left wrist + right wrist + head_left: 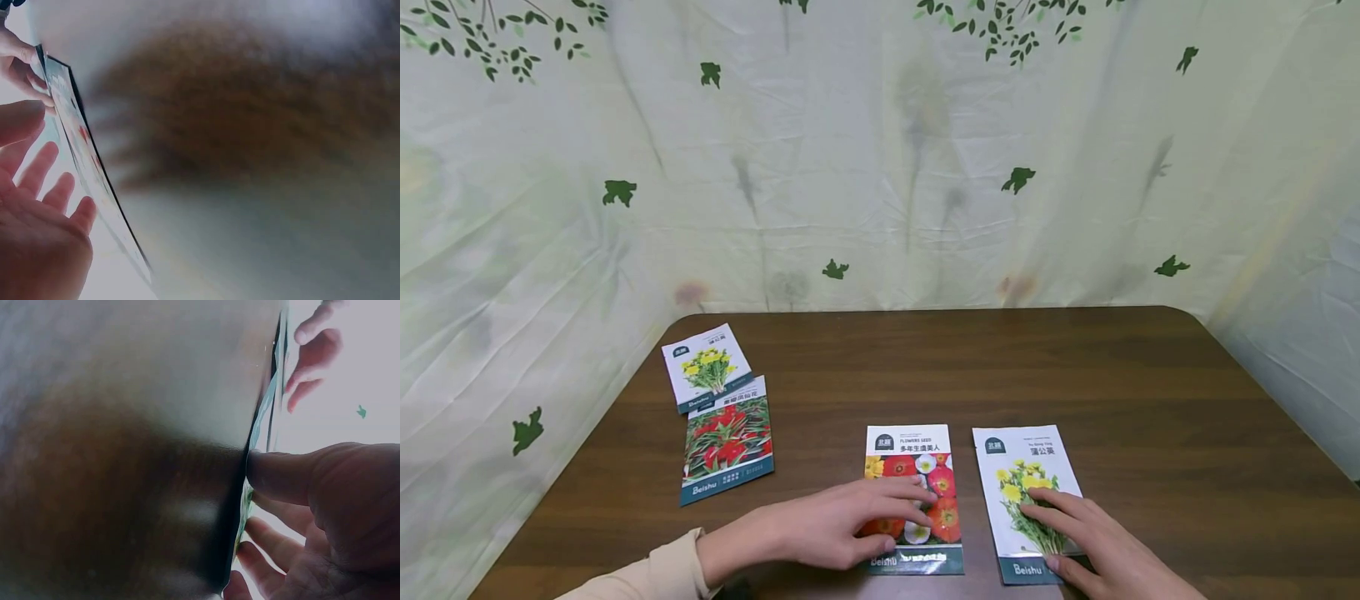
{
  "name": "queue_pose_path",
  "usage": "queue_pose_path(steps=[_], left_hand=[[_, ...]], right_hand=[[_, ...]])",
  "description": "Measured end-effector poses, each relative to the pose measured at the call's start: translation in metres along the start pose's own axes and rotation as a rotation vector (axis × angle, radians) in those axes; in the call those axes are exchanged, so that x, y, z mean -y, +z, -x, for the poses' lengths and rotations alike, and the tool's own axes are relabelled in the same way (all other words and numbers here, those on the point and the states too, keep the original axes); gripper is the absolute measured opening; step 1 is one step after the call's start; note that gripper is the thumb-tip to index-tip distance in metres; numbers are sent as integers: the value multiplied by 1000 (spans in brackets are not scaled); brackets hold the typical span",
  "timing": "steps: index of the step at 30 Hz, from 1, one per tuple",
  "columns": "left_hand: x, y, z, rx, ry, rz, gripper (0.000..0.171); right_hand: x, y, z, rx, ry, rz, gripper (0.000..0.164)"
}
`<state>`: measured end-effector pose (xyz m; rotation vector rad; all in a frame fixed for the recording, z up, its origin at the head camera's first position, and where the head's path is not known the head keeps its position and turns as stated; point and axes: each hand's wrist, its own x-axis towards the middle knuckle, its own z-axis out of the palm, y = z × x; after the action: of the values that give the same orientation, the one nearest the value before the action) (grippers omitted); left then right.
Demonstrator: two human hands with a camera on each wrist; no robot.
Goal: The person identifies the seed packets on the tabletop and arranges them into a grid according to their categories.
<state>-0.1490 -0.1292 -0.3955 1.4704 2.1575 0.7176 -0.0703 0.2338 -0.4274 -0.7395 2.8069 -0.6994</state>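
Observation:
A seed packet with red and orange flowers [946,500] lies flat near the front middle of the table. My left hand [827,527] is over its left side, fingers loosely extended across the picture. Beside it on the right lies a white seed packet with yellow flowers [1018,492]. The right hand [1101,546] rests its fingertips on that packet, thumb at the lower edge. From the right wrist view, the thumb [281,475] and fingers touch the packet's face without wrapping round it. In the left wrist view the left palm [44,244] faces the packet, fingers slightly bent.
Two more seed packets lie at the table's left: a yellow-flowered one [703,367] at the back, and a red-flowered one [727,442] overlapping its lower edge. Brown wooden tabletop [1000,367] stretches behind the hands to a pale leaf-patterned curtain [865,167].

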Motion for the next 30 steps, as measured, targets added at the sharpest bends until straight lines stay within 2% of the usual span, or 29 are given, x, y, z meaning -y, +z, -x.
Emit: queue_pose_path(steps=[5,13,18,23,27,30], left_hand=[[-1,-5,4,-92,-12,-35,44],[2,-19,16,-242,-156,-55,44],[11,-31,30,-328,-209,-103,42],[24,-41,48,-417,-225,-152,41],[33,-51,60,-457,-256,-171,43],[38,-58,68,-481,-284,-170,45]], right_hand=[[0,0,0,2,-1,1,61],[0,-1,0,10,-6,3,61],[0,0,-1,-1,-23,30,58],[1,1,-1,-23,-86,133,55],[0,2,-1,-37,-114,194,55],[-1,3,-1,-34,-111,195,55]])
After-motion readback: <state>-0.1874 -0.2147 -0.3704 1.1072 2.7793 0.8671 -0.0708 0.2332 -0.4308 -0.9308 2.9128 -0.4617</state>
